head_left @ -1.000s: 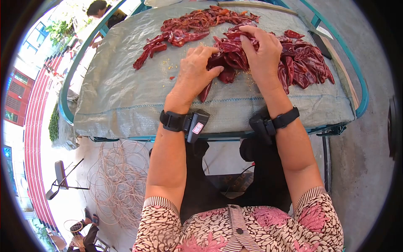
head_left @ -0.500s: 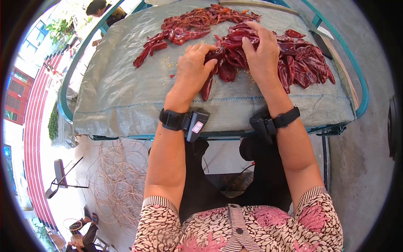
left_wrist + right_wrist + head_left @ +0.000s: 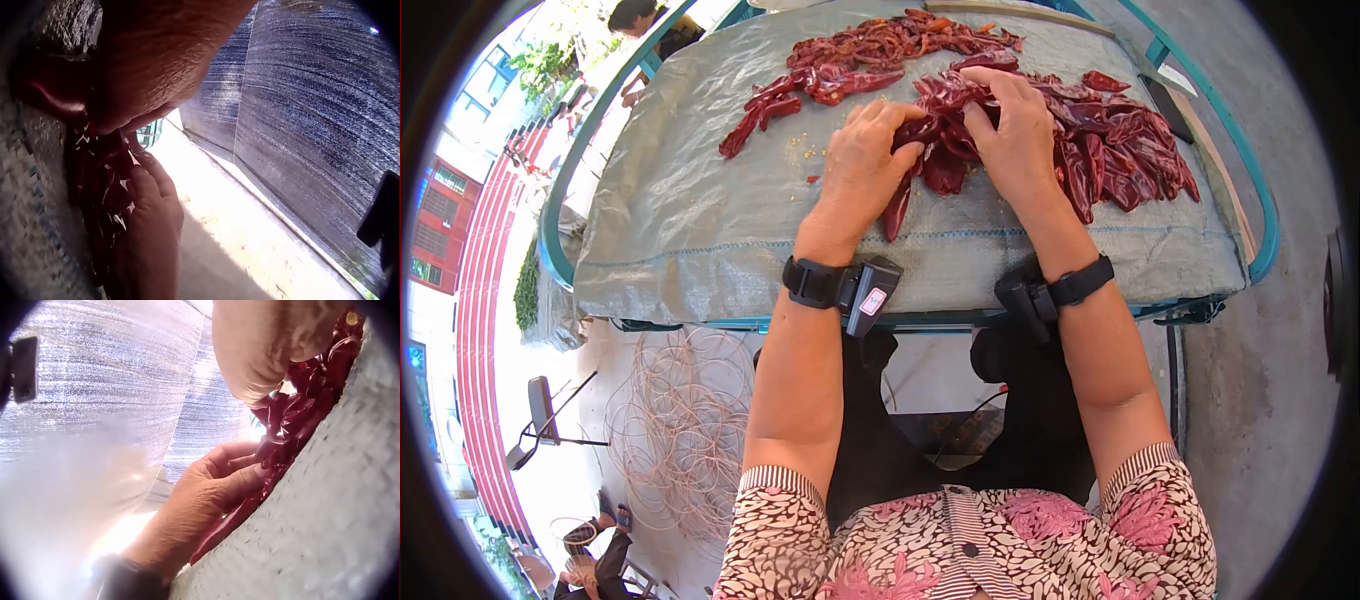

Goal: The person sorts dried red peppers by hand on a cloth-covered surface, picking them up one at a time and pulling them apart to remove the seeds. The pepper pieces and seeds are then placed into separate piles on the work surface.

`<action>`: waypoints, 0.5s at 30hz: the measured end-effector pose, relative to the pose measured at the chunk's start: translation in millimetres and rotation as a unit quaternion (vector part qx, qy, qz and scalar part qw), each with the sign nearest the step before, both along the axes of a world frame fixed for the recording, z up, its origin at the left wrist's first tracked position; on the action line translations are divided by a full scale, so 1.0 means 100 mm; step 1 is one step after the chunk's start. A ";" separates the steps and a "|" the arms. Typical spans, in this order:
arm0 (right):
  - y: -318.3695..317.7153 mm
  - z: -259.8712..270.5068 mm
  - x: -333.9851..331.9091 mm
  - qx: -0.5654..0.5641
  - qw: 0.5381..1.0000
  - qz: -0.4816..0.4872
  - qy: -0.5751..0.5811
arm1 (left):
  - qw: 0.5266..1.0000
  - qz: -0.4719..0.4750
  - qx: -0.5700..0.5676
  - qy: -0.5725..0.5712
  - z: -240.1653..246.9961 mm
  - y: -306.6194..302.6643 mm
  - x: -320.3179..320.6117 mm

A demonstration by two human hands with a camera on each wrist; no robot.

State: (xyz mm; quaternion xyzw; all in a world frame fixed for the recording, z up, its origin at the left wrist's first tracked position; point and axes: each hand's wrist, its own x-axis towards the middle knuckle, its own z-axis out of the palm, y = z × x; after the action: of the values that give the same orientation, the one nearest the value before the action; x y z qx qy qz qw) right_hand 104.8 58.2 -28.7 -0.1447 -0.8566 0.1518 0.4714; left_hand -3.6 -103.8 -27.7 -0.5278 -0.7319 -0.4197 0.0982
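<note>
In the head view, taking the clock face as centred between the person's 2 hands, the bunch of dried red peppers (image 3: 945, 172) lay at the middle, on the woven sheet (image 3: 670, 220). The left hand (image 3: 865, 160), at 9 o'clock, was partly closed and pinched the bunch between thumb and fingers. The right hand (image 3: 1017, 145), at 3 o'clock, had its fingers bent over the bunch with the thumb on the near side, partly closed on it. A long pepper (image 3: 895, 212) pointed down from the bunch at 7 o'clock. The larger pepper heap (image 3: 1125, 155) spread at 3 o'clock, just beside the right hand, with a single pepper (image 3: 1106, 81) at 2 o'clock. A flatter pepper row (image 3: 890, 45) stretched across 12 o'clock, and more peppers (image 3: 765, 112) lay at 10 o'clock. Pale seeds (image 3: 803, 150) were scattered at 9 o'clock, beyond the left hand. Tangled wire (image 3: 685, 430) covered floor at 7 o'clock.
</note>
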 end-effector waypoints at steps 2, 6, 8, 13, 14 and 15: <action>0.00 -0.01 0.00 0.005 1.000 -0.002 -0.014 | 1.000 0.000 0.009 0.010 0.00 0.00 -0.01; 0.01 -0.01 0.02 0.008 0.999 -0.001 -0.040 | 1.000 -0.003 0.012 0.004 -0.01 0.01 -0.01; 0.01 -0.01 0.02 0.010 0.999 -0.005 -0.041 | 1.000 -0.011 0.003 0.006 -0.02 0.01 -0.01; 0.02 -0.03 0.01 0.010 1.000 -0.012 -0.022 | 1.000 -0.009 0.012 0.006 -0.02 0.01 -0.01; 0.01 -0.03 0.00 0.013 1.000 -0.007 -0.016 | 1.000 -0.009 0.013 0.004 -0.02 0.01 -0.01; 0.01 -0.02 0.00 0.015 1.000 -0.003 -0.011 | 1.000 -0.011 0.017 0.007 -0.01 0.01 -0.01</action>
State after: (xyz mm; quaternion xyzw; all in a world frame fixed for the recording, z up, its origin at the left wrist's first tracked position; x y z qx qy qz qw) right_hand 104.9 59.1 -31.0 -0.1421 -0.8633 0.1359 0.4647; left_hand -4.6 -102.7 -28.8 -0.5367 -0.7181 -0.4297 0.1080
